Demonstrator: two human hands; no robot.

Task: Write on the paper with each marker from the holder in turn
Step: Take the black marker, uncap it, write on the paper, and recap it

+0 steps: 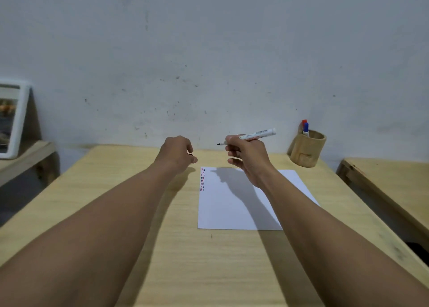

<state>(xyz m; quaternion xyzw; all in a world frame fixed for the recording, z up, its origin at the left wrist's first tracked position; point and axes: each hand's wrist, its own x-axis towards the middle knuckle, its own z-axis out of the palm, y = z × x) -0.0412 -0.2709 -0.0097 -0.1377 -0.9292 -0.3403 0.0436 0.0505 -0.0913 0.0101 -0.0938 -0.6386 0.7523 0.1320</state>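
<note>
A white sheet of paper (pixel 234 204) lies on the wooden table (pixel 144 225), with short red, blue and black strokes down its left edge. My right hand (pixel 243 154) holds an uncapped white marker (pixel 257 135) above the paper's far edge, its black tip pointing left. My left hand (pixel 177 153) hovers left of the paper with its fingers closed on a small black cap (pixel 190 154), only a sliver of which shows. A wooden holder (pixel 306 152) at the back right contains a red-capped marker (pixel 304 122) and a blue-capped marker (pixel 306 128).
A grey wall stands right behind the table. A white-framed picture (pixel 14 121) leans on a low shelf at the far left. Another wooden surface (pixel 390 183) lies to the right across a gap.
</note>
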